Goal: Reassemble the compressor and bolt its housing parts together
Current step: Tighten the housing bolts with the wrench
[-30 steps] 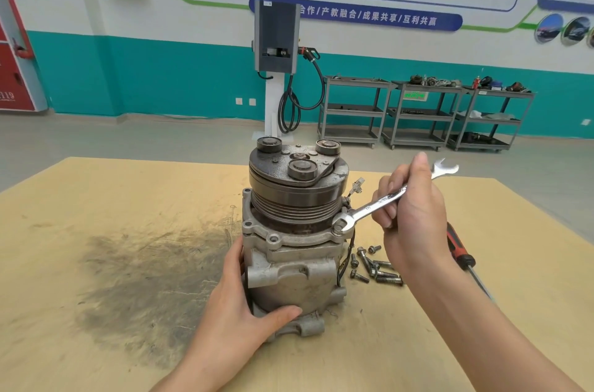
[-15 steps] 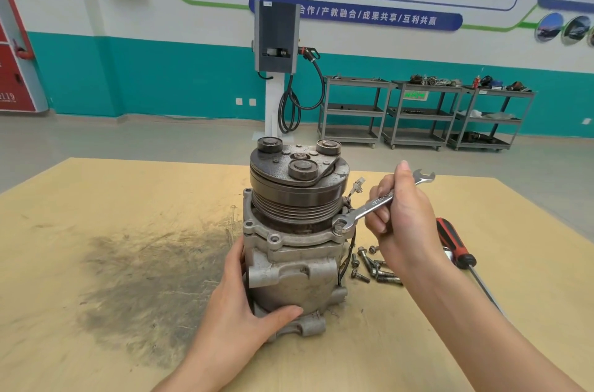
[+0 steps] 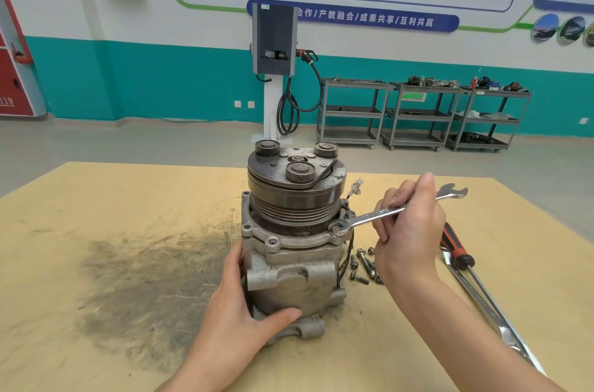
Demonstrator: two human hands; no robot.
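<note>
The compressor (image 3: 294,240) stands upright mid-worktop (image 3: 96,263), left hand (image 3: 239,311) clasping its base at 7 o'clock, while right hand (image 3: 409,231) grips the wrench (image 3: 385,213), ring end on the 3 o'clock flange bolt, handle pointing toward 2 o'clock.

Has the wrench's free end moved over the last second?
Yes. The wrench swung toward the compressor, then back outward; its ring end stayed on the flange.
</note>
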